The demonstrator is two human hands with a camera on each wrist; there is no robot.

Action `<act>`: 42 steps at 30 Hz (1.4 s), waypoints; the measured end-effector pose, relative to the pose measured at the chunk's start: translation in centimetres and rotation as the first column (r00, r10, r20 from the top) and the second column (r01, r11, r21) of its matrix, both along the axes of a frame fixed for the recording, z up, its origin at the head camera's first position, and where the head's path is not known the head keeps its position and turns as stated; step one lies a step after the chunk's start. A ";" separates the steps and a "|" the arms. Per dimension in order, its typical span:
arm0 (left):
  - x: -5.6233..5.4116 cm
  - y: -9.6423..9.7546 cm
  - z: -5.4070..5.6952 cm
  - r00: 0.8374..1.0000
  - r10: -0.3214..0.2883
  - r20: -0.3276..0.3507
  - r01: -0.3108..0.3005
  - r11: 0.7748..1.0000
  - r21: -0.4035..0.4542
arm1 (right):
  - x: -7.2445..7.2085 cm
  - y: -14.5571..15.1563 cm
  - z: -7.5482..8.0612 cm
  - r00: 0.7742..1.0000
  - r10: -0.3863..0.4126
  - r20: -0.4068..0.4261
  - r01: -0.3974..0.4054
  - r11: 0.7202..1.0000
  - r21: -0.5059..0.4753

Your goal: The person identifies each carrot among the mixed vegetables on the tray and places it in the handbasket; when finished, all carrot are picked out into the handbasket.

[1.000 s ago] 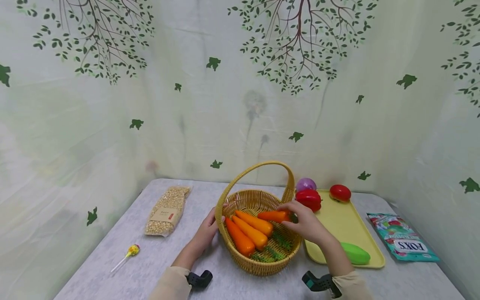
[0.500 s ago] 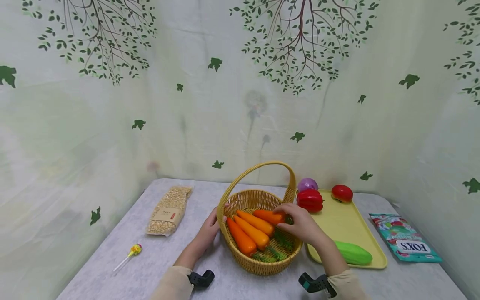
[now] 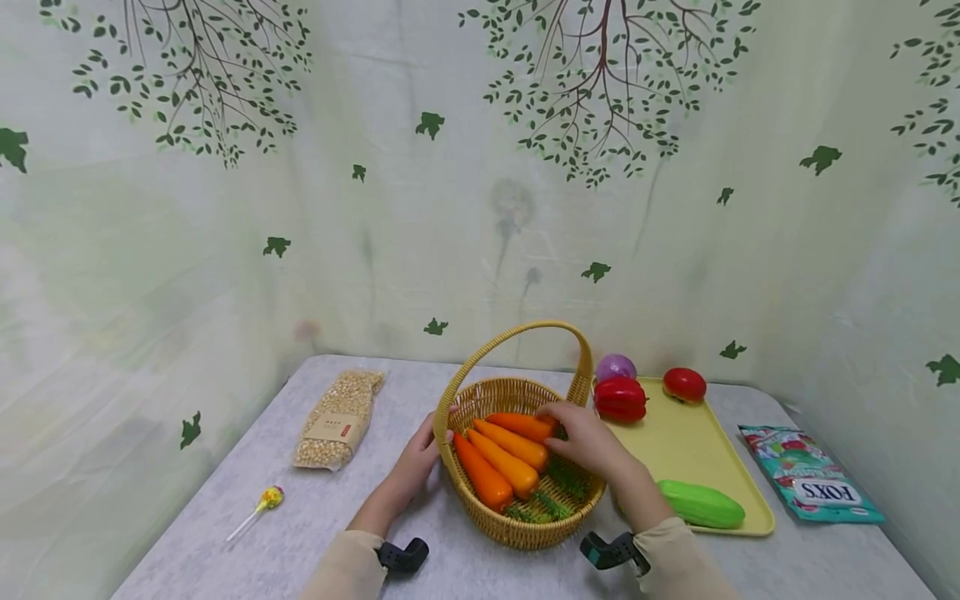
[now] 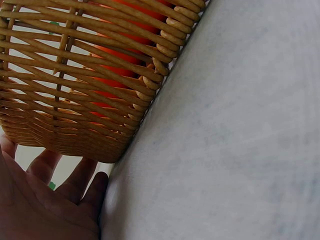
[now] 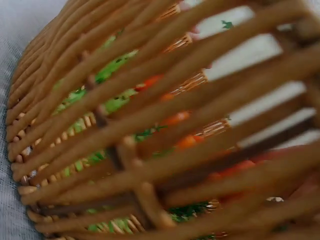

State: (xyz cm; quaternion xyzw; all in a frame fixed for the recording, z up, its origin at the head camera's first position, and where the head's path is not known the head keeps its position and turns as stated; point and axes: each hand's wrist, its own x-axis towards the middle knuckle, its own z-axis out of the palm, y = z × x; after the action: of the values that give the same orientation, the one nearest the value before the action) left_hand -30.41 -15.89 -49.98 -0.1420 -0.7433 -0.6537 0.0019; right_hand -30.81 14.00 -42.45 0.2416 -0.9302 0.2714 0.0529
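Observation:
A wicker basket (image 3: 517,533) with a tall arched handle holds several orange carrots (image 3: 498,462) with green tops. My left hand (image 3: 415,458) holds its left side by the foot of the handle; in the left wrist view the fingers (image 4: 80,180) spread along the outer weave. Inside the basket's right part, my right hand (image 3: 588,437) grips the stem end of the rearmost carrot (image 3: 517,425), which lies alongside the others, tip pointing left. The right wrist view is mostly filled by the basket's weave (image 5: 125,145), with orange and green showing through the gaps.
Right of the basket, a yellow tray (image 3: 675,442) bears a red bell pepper (image 3: 620,400), a red tomato-like vegetable (image 3: 684,385) and a green cucumber-like vegetable (image 3: 701,504). A purple ball-shaped item (image 3: 615,367), a FOX'S candy bag (image 3: 810,475), a bag of grains (image 3: 339,421) and a lollipop (image 3: 268,500) surround.
My right hand has moved left and down into the basket with the carrot, bringing it alongside the other carrots. The left hand stays at the basket's side.

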 end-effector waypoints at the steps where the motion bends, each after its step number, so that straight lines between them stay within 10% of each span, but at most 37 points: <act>1: 0.0 0.0 0.0 1.000 0.001 0.000 -0.001 1.000 -0.001 | -0.1 -0.1 -0.1 1.000 -0.003 -0.004 0.003 1.000 0.010; 26: 0.2 0.1 0.1 1.000 0.011 0.022 -0.011 1.000 0.010 | 0.4 0.4 -1.5 0.987 -0.054 -0.153 0.028 0.986 -0.167; 34: 0.1 0.4 -0.2 1.000 0.002 0.009 -0.002 1.000 0.001 | 2.1 1.4 -0.8 0.999 -0.050 -0.020 0.042 0.949 -0.312; 42: -0.1 0.1 -0.2 1.000 0.006 0.013 -0.006 1.000 -0.010 | 3.2 3.0 0.8 0.979 -0.094 -0.182 0.052 0.973 -0.224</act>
State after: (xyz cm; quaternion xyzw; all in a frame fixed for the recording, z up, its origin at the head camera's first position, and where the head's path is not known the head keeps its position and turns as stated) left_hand -30.54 -15.80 -50.17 -0.1356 -0.7469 -0.6510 -0.0018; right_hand -27.56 16.96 -41.68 0.2250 -0.8936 0.3450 0.1784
